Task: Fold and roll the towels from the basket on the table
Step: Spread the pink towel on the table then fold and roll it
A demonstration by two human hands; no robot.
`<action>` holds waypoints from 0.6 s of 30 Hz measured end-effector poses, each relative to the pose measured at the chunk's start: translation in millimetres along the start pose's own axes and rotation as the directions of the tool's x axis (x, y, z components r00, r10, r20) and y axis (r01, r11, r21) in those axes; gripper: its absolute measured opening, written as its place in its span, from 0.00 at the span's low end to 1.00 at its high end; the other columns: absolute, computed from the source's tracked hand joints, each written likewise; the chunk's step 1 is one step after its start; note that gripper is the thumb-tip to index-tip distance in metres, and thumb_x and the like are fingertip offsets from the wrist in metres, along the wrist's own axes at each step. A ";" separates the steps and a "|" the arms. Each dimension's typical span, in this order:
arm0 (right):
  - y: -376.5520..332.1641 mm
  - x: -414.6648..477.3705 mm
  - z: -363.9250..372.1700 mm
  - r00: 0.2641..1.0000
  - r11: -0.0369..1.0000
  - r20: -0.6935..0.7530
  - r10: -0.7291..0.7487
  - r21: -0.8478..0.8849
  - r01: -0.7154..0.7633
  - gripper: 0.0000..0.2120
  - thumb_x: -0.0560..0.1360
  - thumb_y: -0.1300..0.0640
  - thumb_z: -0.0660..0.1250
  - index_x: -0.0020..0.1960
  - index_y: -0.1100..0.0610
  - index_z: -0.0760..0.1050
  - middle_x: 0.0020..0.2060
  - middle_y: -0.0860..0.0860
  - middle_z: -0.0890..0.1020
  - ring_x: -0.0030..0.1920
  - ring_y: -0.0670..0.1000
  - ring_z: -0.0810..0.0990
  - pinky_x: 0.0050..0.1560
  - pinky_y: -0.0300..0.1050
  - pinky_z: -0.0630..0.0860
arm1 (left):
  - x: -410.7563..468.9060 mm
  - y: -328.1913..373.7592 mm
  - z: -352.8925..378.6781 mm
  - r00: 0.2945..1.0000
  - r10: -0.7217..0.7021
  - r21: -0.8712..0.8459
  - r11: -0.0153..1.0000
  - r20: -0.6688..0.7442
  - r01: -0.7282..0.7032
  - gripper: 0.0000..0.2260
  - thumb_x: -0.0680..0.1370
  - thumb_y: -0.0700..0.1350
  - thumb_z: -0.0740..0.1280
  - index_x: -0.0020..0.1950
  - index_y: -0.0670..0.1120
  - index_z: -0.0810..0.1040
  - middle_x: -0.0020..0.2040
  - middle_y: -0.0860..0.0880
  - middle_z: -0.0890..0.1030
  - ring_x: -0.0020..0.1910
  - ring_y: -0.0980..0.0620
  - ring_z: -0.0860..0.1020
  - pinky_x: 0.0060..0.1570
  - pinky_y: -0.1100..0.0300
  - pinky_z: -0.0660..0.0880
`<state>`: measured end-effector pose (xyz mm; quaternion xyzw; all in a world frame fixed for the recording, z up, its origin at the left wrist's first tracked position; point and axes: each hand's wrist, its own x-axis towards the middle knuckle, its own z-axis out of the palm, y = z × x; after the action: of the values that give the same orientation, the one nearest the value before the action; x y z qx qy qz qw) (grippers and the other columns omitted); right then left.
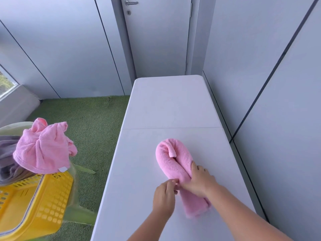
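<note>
A long white folding table (166, 105) with rounded far corners ran away from the person, a thin seam crossing it halfway. On its near half lay a pink fluffy towel (166, 153), folded into a narrow strip and doubled back on itself at the far end, one short end curling up over the bend. The right hand (199, 183) lay across the strip near its middle, fingers bent over the cloth and thumb tucked against its left side, gripping it. The left hand (164, 197) was curled just beside it, fingertips pinching the towel's left edge.

The table's right side stood close along a pale grey panelled wall (278, 101) with dark seams. Beyond the far end was a grey door (156, 40) with a metal lever handle (131, 2). Green artificial turf (90, 122) covered the floor to the left. There, well apart from the table, a yellow lattice plastic basket (43, 202) held a crumpled pink towel (43, 148) on top and a grey cloth (7, 153) beneath. A window edge (7, 82) showed at far left.
</note>
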<state>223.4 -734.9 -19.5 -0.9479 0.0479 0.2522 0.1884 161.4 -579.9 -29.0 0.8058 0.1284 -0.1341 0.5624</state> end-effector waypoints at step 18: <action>62.4 -9.2 -14.1 0.943 0.822 0.030 -0.331 -0.481 0.304 0.63 0.55 0.30 0.69 0.79 0.44 0.38 0.78 0.48 0.53 0.76 0.54 0.53 0.75 0.60 0.51 | 57.5 5.2 -65.4 0.851 0.174 0.824 0.216 0.496 -0.524 0.61 0.60 0.74 0.71 0.81 0.56 0.40 0.82 0.55 0.45 0.81 0.46 0.45 0.78 0.41 0.46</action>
<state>210.3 -798.0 -24.4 -0.9659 -0.1691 0.1956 -0.0141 221.4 -516.9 -23.5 0.9536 -0.2483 -0.1700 0.0105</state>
